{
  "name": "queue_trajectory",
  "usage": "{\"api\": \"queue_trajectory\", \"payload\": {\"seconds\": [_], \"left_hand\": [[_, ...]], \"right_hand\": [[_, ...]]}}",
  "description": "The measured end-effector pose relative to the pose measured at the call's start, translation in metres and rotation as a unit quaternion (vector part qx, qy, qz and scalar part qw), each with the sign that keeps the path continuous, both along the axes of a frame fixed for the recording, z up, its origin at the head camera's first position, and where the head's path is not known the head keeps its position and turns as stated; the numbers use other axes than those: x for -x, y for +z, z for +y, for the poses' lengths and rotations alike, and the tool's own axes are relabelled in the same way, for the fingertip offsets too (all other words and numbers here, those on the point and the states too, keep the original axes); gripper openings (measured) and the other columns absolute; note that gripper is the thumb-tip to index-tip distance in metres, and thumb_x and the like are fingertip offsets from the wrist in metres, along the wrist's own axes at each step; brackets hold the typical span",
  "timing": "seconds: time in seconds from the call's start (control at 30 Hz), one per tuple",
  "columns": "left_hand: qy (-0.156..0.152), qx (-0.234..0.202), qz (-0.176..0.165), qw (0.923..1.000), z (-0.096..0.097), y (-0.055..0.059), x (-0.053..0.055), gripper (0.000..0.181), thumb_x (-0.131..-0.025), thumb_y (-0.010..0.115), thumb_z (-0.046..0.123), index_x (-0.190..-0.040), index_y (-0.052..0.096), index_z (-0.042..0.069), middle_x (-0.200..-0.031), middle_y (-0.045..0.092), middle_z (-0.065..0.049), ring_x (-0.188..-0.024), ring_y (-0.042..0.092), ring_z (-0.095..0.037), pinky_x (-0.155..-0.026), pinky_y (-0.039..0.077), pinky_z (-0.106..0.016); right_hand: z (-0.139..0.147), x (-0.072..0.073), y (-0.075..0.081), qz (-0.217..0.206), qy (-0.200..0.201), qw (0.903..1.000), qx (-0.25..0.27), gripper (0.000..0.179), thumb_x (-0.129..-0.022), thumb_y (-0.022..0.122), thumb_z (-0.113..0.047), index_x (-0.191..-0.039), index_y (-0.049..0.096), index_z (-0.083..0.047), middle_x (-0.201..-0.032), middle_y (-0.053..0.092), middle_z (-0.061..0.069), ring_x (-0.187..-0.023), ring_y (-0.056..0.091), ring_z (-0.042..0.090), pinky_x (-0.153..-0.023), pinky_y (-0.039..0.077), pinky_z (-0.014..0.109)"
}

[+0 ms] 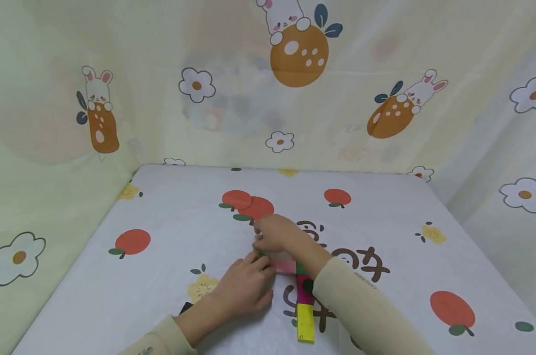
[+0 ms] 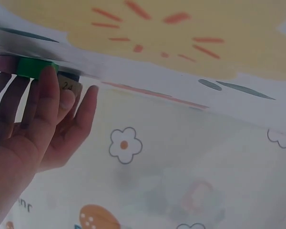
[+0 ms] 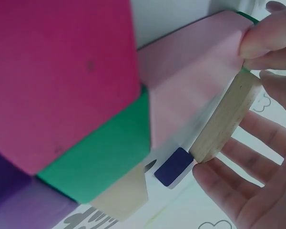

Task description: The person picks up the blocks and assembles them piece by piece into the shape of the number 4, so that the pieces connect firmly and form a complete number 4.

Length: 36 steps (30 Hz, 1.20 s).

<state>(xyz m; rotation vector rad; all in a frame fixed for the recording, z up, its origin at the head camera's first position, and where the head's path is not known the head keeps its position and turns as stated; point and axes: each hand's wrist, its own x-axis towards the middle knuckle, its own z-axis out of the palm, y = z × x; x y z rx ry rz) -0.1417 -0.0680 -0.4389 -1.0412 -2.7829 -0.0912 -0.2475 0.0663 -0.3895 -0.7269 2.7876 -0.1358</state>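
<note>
My right hand [image 1: 276, 234] grips a plain wooden block [image 3: 226, 117] between its thumb and fingers, beyond the pink block [image 1: 286, 266]. The figure 24 shows on that block's end in the left wrist view. A dark blue block [image 3: 174, 167] overlaps the wooden block's end in the right wrist view. My left hand [image 1: 245, 283] lies to the left of the pink block, its fingertips touching a green block [image 2: 35, 67] at the pink block's end. The left thumb stays apart from the blocks. In the head view the right hand hides most of the wooden block.
From the pink block's right end, a dark green block [image 1: 301, 267], a magenta block [image 1: 304, 291] and a yellow block [image 1: 305, 323] run towards me in a line. A small black object [image 1: 185, 307] shows beside the left wrist. A patterned cloth [image 1: 161, 207] covers the table, with curtains [image 1: 232, 118] behind it.
</note>
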Motion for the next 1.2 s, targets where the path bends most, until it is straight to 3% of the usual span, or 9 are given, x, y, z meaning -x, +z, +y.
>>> {"api": "queue_trajectory", "payload": {"seconds": [0.1, 0.37, 0.63, 1.07, 1.2], "left_hand": [[0.003, 0.003, -0.007, 1.0000, 0.001, 0.001, 0.000, 0.042, -0.090, 0.073, 0.042, -0.125, 0.072, 0.018, -0.120, 0.066, 0.002, -0.109, 0.055, -0.019, -0.079, 0.054, -0.030], [0.000, 0.008, -0.001, 1.0000, 0.001, 0.004, 0.001, 0.044, -0.091, 0.072, 0.042, -0.127, 0.071, 0.017, -0.118, 0.066, 0.002, -0.107, 0.057, -0.018, -0.080, 0.054, -0.029], [0.000, 0.010, -0.004, 0.9999, 0.002, 0.005, 0.002, 0.044, -0.091, 0.073, 0.042, -0.127, 0.071, 0.017, -0.117, 0.066, 0.002, -0.105, 0.057, -0.018, -0.080, 0.054, -0.029], [-0.010, -0.009, 0.020, 0.9997, 0.001, 0.004, 0.000, 0.037, -0.091, 0.071, 0.039, -0.120, 0.073, 0.017, -0.112, 0.066, 0.002, -0.100, 0.057, -0.019, -0.072, 0.052, -0.028], [-0.007, -0.005, 0.015, 0.9999, 0.002, 0.004, 0.000, 0.038, -0.091, 0.071, 0.040, -0.121, 0.073, 0.017, -0.114, 0.067, 0.002, -0.102, 0.057, -0.018, -0.074, 0.053, -0.029]], "right_hand": [[0.002, 0.001, 0.001, -0.005, 0.001, 1.0000, 0.000, 0.031, -0.093, 0.072, -0.033, -0.115, 0.073, -0.011, -0.100, 0.070, 0.000, -0.092, 0.060, 0.018, -0.093, 0.054, 0.039], [0.012, 0.001, 0.008, -0.016, -0.006, 0.9998, 0.007, 0.018, -0.092, 0.075, -0.032, -0.085, 0.070, -0.016, -0.079, 0.064, -0.002, -0.080, 0.057, 0.017, -0.075, 0.051, 0.033], [0.018, 0.003, 0.009, -0.048, -0.006, 0.9988, 0.004, 0.018, -0.090, 0.077, -0.034, -0.091, 0.074, -0.016, -0.085, 0.067, -0.003, -0.083, 0.059, 0.017, -0.077, 0.054, 0.034], [0.017, 0.001, 0.009, -0.070, 0.012, 0.9975, -0.005, 0.020, -0.090, 0.077, -0.035, -0.081, 0.072, -0.018, -0.080, 0.065, -0.004, -0.081, 0.057, 0.017, -0.076, 0.052, 0.034], [0.017, -0.001, 0.009, -0.072, 0.013, 0.9973, -0.005, 0.019, -0.090, 0.077, -0.034, -0.091, 0.076, -0.016, -0.088, 0.068, -0.003, -0.085, 0.058, 0.017, -0.081, 0.054, 0.036]]}}
